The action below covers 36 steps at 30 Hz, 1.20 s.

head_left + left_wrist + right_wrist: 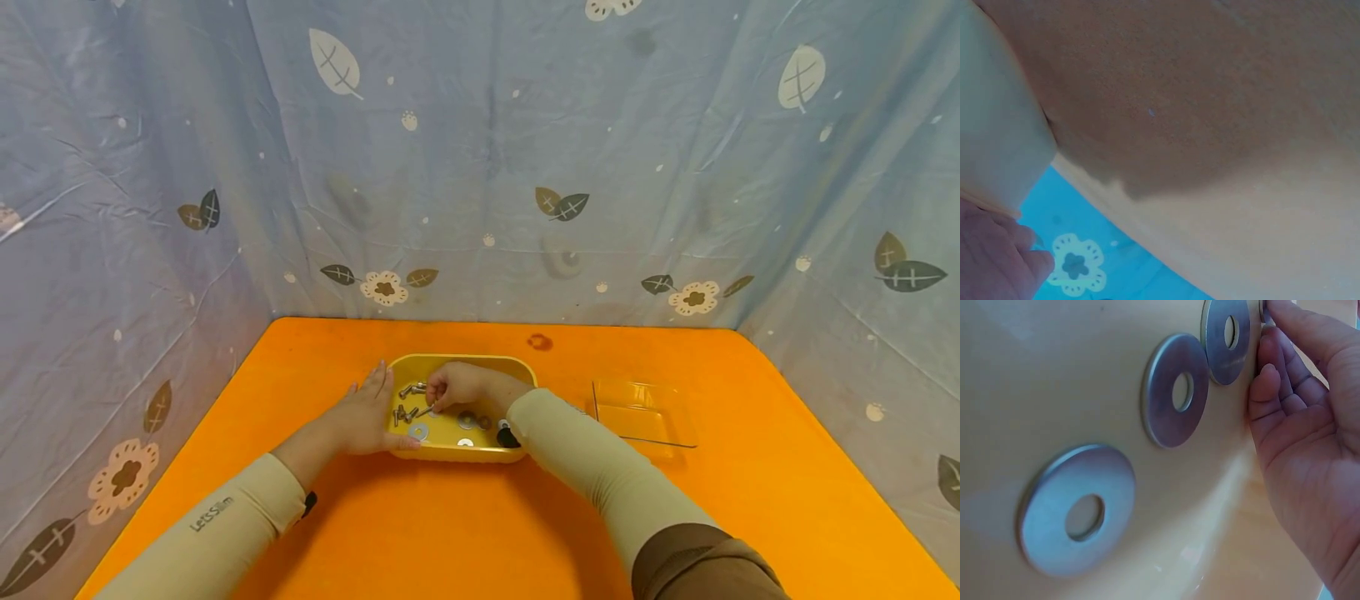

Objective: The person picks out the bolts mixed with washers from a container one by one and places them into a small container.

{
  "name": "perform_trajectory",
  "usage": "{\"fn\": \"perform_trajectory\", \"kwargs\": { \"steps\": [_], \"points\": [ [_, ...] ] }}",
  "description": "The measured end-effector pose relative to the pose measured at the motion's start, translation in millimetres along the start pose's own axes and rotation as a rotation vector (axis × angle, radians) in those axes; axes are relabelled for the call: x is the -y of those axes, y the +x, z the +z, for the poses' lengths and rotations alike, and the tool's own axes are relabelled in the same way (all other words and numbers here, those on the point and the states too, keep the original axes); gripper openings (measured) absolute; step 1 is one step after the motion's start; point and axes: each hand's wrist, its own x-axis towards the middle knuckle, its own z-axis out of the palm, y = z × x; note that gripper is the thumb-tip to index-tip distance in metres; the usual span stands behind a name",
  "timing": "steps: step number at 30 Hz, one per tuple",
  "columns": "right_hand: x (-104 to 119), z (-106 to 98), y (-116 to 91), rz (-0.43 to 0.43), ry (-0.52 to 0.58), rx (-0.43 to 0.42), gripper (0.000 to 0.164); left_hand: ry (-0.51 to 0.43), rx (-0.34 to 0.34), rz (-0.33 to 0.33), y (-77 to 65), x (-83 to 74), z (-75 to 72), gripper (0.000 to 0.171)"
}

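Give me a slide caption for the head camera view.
Left hand rests against a yellow tray while the right hand pinches a small metal part near screws and washers.

In the head view, a leaf-and-flower-print curtain (pixel 465 167) is hanging at 12 o'clock; an orange tabletop (pixel 450 533) is extending toward 6 o'clock; a transparent container (pixel 628 422) is resting at 4 o'clock.

The head view looks forward and down from above and behind the left grip (pixel 362 421) and right grip (pixel 456 385), reaching the curtain (pixel 487 150) beyond. The left wrist view, close, faces past its grip over counter (pixel 450 525) and curtain. The right wrist view looks very near at washers (pixel 1161 394) beside its grip, shared with the head view.
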Motion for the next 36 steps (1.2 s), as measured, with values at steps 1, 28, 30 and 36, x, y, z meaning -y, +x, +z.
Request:
{"fn": "perform_trajectory", "kwargs": {
  "steps": [1, 28, 30, 36],
  "points": [
    [0.2, -0.1, -0.1, 0.000, 0.000, -0.003, 0.005, 0.002, 0.001, -0.001, 0.2, 0.2, 0.1, 0.128],
    [3.4, -3.6, -15.7, 0.037, 0.217, 0.023, 0.008, -0.008, 0.007, -0.012, -1.0, 2.2, 5.0, 0.129],
    [4.9, -3.6, -17.5, 0.052, 0.257, 0.017, 0.009, -0.003, 0.009, -0.016, -0.9, 2.4, 5.1, 0.128],
    [7.3, -6.0, -20.8, 0.052, 0.247, 0.008, 0.019, 0.001, 0.001, -0.008, 0.6, 2.7, 4.3, 0.127]
  ]
}}
